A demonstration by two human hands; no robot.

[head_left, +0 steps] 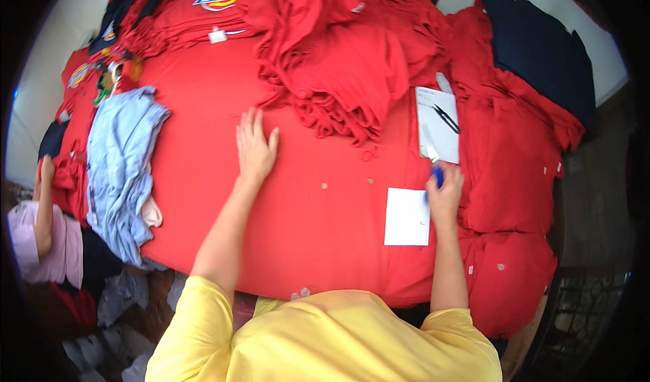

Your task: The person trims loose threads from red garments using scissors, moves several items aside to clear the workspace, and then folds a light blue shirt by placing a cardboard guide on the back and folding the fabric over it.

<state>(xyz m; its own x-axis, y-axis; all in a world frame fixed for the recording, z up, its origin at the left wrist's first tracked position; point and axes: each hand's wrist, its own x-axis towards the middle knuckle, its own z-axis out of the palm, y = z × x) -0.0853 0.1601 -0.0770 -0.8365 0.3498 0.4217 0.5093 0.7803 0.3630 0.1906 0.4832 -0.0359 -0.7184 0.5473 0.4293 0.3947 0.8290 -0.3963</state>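
Note:
My left hand [255, 150] lies flat with its fingers stretched on a smooth red cloth [203, 179] that covers the table. At the right, my right hand [445, 191] is closed around a small blue object [437, 177], mostly hidden by the fingers; its kind cannot be made out. Just left of that hand is a white sheet of paper [406, 217] with a small dark mark. Beyond the hand lies a white notepad [426, 104] with writing, and black thread snips [446, 120] rest on it.
Heaped red garments [338, 64] cover the far middle. Folded red garments [508, 165] and a dark navy one [535, 50] are stacked at right. A crumpled light-blue garment [122, 172] lies at left. Another person in a pink top [51, 240] stands at far left, handling red fabric.

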